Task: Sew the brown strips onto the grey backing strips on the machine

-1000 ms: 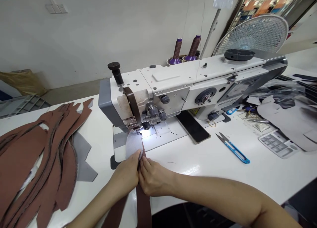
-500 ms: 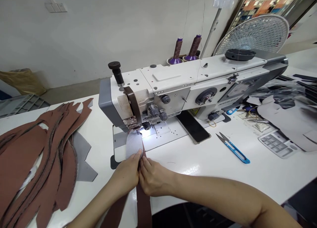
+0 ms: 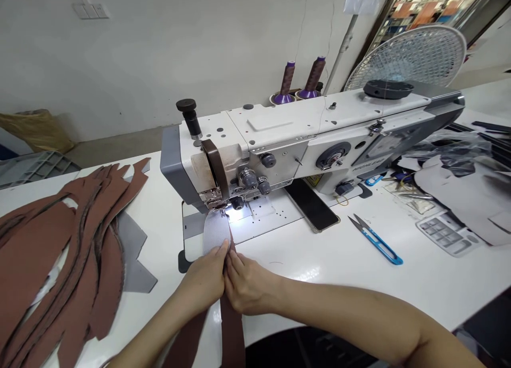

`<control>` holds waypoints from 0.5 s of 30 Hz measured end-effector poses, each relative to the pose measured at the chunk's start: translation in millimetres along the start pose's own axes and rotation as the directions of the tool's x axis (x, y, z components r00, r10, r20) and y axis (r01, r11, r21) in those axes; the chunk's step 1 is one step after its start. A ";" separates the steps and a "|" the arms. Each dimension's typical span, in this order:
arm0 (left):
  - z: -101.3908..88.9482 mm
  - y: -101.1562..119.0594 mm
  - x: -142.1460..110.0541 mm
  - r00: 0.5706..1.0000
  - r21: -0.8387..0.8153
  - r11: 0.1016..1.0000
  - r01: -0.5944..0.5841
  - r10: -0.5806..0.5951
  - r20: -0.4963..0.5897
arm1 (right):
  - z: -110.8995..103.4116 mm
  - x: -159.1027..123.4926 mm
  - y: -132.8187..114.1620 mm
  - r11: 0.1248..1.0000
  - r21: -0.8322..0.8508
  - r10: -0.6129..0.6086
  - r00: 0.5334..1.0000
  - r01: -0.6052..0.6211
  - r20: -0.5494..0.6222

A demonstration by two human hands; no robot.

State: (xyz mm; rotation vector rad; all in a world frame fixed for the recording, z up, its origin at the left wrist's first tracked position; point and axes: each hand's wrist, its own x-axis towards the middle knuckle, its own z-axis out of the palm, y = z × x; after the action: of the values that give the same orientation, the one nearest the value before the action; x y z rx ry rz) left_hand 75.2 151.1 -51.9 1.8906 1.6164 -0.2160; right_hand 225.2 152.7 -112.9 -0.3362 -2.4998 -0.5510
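A white industrial sewing machine [image 3: 287, 139] stands on the white table [image 3: 339, 261]. Under its presser foot lies a grey oval fabric piece [image 3: 215, 234] with a brown leather strip [image 3: 233, 330] along its right edge; the strip runs back toward me and off the table edge. My left hand [image 3: 203, 280] pinches the near end of the grey piece, fingers closed. My right hand [image 3: 247, 285] presses against it from the right, fingers closed on the brown strip. Both hands touch each other just in front of the needle, which is lit by the machine lamp.
A pile of brown leather cut pieces [image 3: 59, 261] covers the table's left side. Blue thread snips [image 3: 377, 240] and a black phone [image 3: 313, 205] lie right of the needle plate. Grey pieces, a calculator [image 3: 447, 232] and a fan [image 3: 407, 54] sit at the right; two thread cones [image 3: 299, 78] behind.
The hands have crept slightly toward the needle with the grey piece and strip; otherwise nothing has visibly changed.
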 end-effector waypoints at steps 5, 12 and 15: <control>-2.1 -0.2 4.4 1.000 -0.007 1.000 0.001 -0.001 -0.015 | 5.9 -2.0 1.8 1.000 -0.001 0.022 1.000 -0.022 -0.010; -7.0 -6.6 18.8 0.993 -0.095 0.994 -0.047 0.037 -0.109 | 13.3 1.8 8.6 0.997 -0.078 0.023 1.000 -0.024 -0.014; -10.0 -6.8 23.3 0.995 -0.076 0.997 -0.030 0.022 -0.102 | 11.4 2.3 5.1 0.994 -0.099 0.044 0.999 -0.045 -0.009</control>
State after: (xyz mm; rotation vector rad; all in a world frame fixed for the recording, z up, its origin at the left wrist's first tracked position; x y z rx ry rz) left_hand 71.6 176.3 -58.3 1.8891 1.6411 -0.0461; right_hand 219.8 162.6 -118.8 -0.4260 -2.4574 -0.6589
